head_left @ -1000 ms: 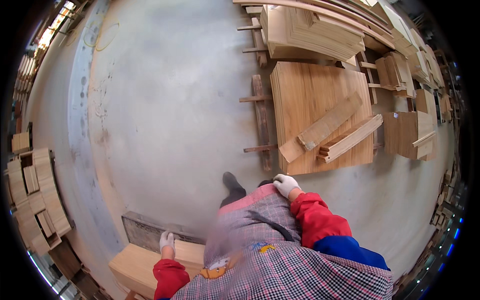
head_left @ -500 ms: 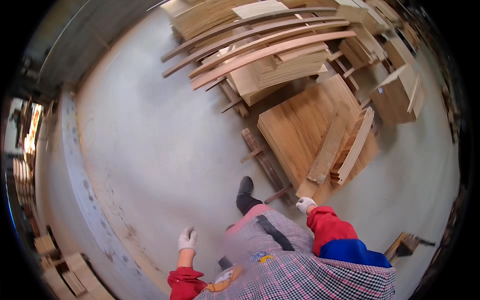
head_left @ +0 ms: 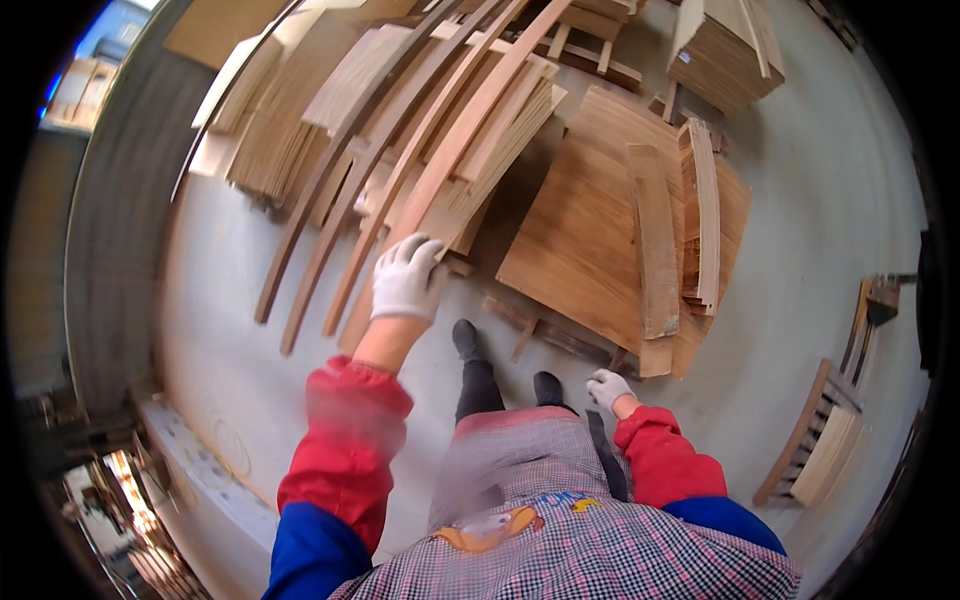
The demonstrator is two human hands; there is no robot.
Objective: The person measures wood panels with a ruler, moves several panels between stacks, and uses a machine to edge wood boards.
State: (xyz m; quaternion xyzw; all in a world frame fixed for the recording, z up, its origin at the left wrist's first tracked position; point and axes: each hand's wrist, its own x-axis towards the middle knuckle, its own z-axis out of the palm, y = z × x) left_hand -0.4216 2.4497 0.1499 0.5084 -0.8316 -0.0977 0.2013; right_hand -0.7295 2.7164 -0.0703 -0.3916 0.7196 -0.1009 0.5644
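Observation:
My left hand [head_left: 408, 278], in a white glove, reaches over the nearest reddish wooden strip [head_left: 462, 135]. Its fingers are bent forward and slightly apart; whether they touch the strip I cannot tell. Beside that strip lie several other long strips, including a lighter one [head_left: 375, 220] and a dark brown one [head_left: 320, 215], all resting across stacked boards [head_left: 500, 150]. My right hand [head_left: 606, 388], also gloved, hangs low with loosely bent fingers and nothing visible in it. Close by is the corner of a wide wooden panel stack [head_left: 570, 220], bearing a rough plank [head_left: 656, 240] and a bundle of narrow pieces [head_left: 703, 220].
Panels stand piled at the upper left [head_left: 275, 150], and another stack [head_left: 725, 55] is at the upper right. A slatted wooden piece [head_left: 800, 430] lies on the grey floor at the right. A low wooden support [head_left: 540, 325] sticks out under the wide panels.
My left hand has risen from low at the left to the long strips. The view has turned left and come nearer the strips. My right hand stays low beside the wide panels.

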